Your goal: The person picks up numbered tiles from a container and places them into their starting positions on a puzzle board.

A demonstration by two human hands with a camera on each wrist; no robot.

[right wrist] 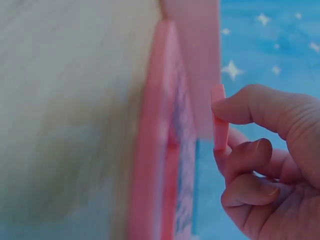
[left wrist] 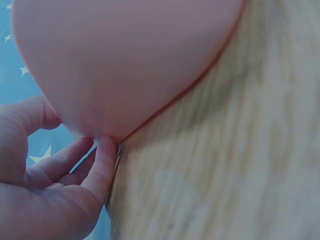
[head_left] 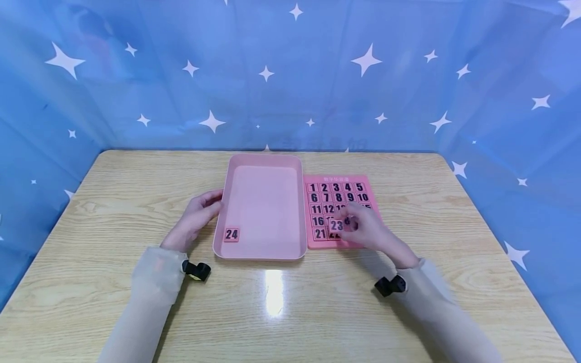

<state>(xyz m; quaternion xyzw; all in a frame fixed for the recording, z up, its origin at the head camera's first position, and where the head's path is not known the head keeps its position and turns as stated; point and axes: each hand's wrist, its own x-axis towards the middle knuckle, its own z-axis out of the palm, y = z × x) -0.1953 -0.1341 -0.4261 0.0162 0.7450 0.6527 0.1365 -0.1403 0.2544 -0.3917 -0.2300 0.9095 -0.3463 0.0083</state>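
Note:
My right hand (head_left: 365, 227) pinches a small pink number tile marked 23 (head_left: 336, 225) between thumb and fingertips. In the right wrist view that tile (right wrist: 220, 117) appears edge-on, apart from the pink number board (right wrist: 150, 150). Rows of numbered tiles fill much of the board (head_left: 310, 244), though my hand and the held tile hide part of the lower rows. Beside the board, a shallow pink tray (head_left: 265, 201) contains one tile marked 24 (head_left: 231, 234). My left hand (head_left: 195, 217) touches the tray's left outer side with relaxed thumb and fingers.
A wooden table (head_left: 340, 312) bears the tray and board, which stand side by side. Behind and around it hangs a blue curtain (head_left: 317, 75) with white stars. Each wrist wears a small black camera, one on the left (head_left: 197, 271) and one on the right (head_left: 390, 286).

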